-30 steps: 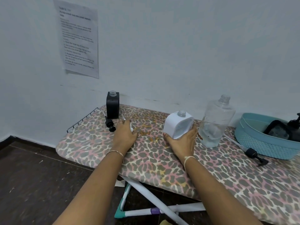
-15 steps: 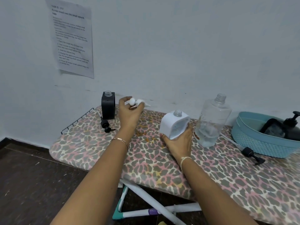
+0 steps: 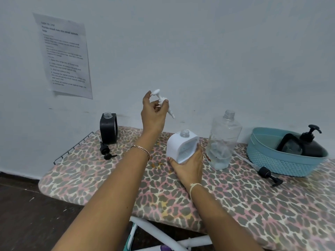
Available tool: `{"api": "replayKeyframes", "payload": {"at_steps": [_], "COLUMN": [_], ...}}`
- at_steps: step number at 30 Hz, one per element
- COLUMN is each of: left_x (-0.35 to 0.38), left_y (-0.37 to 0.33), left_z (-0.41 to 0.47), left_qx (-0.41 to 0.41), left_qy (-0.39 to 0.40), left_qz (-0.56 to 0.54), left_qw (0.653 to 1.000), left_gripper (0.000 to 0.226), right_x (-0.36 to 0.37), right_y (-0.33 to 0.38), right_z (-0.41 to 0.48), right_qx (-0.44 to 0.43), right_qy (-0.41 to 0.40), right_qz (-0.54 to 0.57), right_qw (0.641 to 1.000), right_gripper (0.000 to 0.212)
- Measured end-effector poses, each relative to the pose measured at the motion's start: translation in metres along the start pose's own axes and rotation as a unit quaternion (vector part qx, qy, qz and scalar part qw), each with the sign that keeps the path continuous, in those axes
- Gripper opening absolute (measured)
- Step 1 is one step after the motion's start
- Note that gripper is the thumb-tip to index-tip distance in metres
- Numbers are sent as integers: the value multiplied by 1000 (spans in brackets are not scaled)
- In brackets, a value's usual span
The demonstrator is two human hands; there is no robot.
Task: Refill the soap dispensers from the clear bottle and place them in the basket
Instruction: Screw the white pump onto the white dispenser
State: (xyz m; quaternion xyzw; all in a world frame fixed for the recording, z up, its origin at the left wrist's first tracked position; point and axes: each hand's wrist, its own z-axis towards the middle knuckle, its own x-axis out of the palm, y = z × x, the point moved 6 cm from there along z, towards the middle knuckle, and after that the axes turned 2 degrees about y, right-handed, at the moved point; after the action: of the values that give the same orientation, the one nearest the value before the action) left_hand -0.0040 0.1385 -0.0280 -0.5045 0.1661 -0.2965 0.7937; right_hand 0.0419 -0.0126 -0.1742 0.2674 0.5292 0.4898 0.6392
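Note:
My left hand pinches a white pump head in the air, up and to the left of the white dispenser. That dispenser has its neck uncapped and is gripped at its base by my right hand on the ironing board. The clear bottle stands uncapped just to its right, with a little liquid at the bottom. A black dispenser without a pump stands at the back left, and its black pump lies in front of it. The blue basket at the right holds a black dispenser.
Another black pump with a long tube lies in front of the basket. A wire rack edge ends the board at the left. A printed sheet hangs on the wall. White board legs show below.
My left hand picked the white pump head up from the board and raised it above the white dispenser. My right hand kept its grip on the dispenser.

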Motion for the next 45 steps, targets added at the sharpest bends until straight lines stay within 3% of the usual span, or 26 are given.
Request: {"api": "replayKeyframes", "payload": {"at_steps": [15,29,33,39,45], "left_x": [34,57,54,53,53], "left_y": [-20,27,36,39,49], "left_z": [2,-28,-32,-30,-28], "left_qx": [67,16,-8,21,-47], "left_qy": [38,231,225,198,230], "left_qz": [63,134,136,146,90], "left_qw": [995,964,965,969,968], "left_gripper": [66,53,49,51,61], "right_x": [-1,0,1,2,2], "right_y": [1,1,2,-1,0], "right_z": [-1,-1,0,1,0], "right_qx": [-8,-18,-21,-17,-24], "right_qy": [-3,-2,-2,-2,-1], "right_qz": [0,-12,-5,-8,-13], "right_qw": [1000,1000,1000,1000,1000], "right_gripper": [114,115,115,116,116]}}
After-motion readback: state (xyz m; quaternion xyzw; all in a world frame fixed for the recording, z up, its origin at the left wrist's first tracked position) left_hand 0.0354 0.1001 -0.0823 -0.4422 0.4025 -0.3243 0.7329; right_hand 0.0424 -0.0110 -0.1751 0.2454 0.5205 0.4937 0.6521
